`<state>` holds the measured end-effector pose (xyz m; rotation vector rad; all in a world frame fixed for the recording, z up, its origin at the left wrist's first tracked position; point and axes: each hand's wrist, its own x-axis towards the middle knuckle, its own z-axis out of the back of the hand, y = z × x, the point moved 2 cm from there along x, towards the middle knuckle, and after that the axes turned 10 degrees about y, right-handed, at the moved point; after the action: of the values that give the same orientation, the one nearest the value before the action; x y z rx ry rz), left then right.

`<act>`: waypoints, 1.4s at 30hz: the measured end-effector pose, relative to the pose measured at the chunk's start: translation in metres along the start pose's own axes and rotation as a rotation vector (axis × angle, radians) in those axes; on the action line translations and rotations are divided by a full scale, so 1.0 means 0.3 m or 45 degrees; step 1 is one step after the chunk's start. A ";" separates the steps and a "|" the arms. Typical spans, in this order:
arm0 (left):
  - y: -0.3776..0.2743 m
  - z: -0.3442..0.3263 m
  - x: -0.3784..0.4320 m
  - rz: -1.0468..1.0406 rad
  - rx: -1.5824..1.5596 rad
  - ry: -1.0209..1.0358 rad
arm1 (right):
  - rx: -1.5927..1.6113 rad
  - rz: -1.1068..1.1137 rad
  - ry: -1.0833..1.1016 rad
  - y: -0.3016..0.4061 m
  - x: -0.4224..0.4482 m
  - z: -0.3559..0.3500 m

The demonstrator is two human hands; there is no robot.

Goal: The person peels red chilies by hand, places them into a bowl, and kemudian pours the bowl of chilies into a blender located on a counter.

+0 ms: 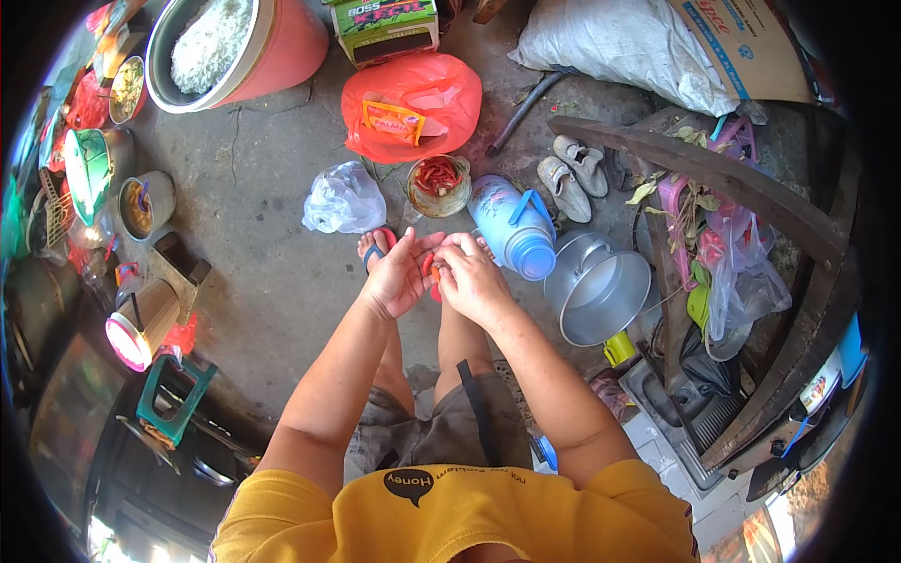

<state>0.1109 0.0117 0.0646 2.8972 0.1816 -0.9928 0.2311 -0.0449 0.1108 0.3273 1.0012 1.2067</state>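
Observation:
Both hands meet in front of my knees. Small red chili peppers (429,264) show between the fingers. My left hand (400,276) is turned palm up with the thumb raised, its fingertips touching the other hand. My right hand (470,273) pinches a red chili with thumb and fingers. Just beyond stands a bowl (459,203) with red chilies (437,176) in it. Behind it lies a red plastic bag (450,84) with an orange Palmia packet (393,123) on top. A clear plastic bag (345,198) sits left of the bowl.
A blue thermos flask (503,218) and a metal pot (597,288) stand right of my hands, near worn shoes (565,188). A pink-sided tub (281,53) of rice is at the upper left. Curved wooden furniture (711,169) fills the right side. A green stool (176,401) lies lower left.

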 end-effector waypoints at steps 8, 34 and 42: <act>0.021 -0.013 -0.027 0.016 0.208 -0.182 | 0.046 0.023 -0.027 -0.003 0.030 -0.043; 0.077 0.030 -0.124 -0.391 0.822 -0.323 | -0.121 -0.100 0.063 0.002 -0.015 -0.055; 0.065 0.015 -0.140 -0.381 0.697 -0.270 | 0.510 -0.045 0.193 -0.064 -0.015 -0.057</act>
<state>0.0781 -0.0119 0.0875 3.2692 0.3949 -1.6162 0.2294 -0.0609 0.0902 0.5345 1.3778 1.0048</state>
